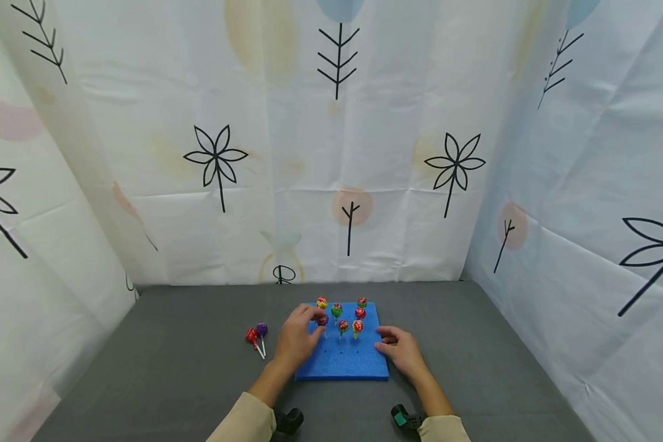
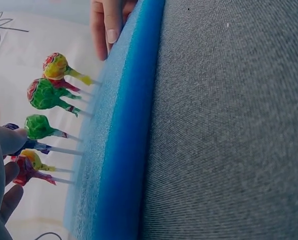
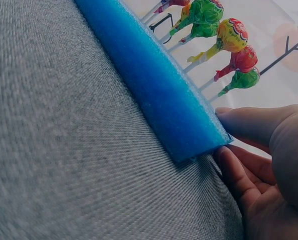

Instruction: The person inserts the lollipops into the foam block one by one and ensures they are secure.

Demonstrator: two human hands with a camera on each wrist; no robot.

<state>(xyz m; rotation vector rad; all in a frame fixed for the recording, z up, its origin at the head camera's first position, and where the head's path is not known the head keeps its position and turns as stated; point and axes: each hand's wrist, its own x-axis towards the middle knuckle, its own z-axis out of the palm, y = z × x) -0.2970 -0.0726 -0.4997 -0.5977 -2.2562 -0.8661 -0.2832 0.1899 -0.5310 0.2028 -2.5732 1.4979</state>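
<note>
My left hand [image 1: 297,339] pinches a purple-wrapped lollipop [image 2: 30,144] between thumb and fingers, over the left side of a blue foam board [image 1: 342,367]. In the left wrist view, this lollipop's white stick reaches the board's face. Several other lollipops stand upright in the board, among them a green one [image 1: 336,310] and a yellow-and-red one [image 1: 357,326]. At the board's right edge, my right hand [image 1: 402,351] grips the foam near a corner. The right wrist view shows its thumb [image 3: 249,122] on the upper face and the fingers at the edge below.
A red lollipop [image 1: 251,335] and a purple lollipop [image 1: 262,330] lie side by side on the grey table [image 1: 188,368], left of the board. Pale patterned cloth [image 1: 287,153] hangs behind the table and along both sides.
</note>
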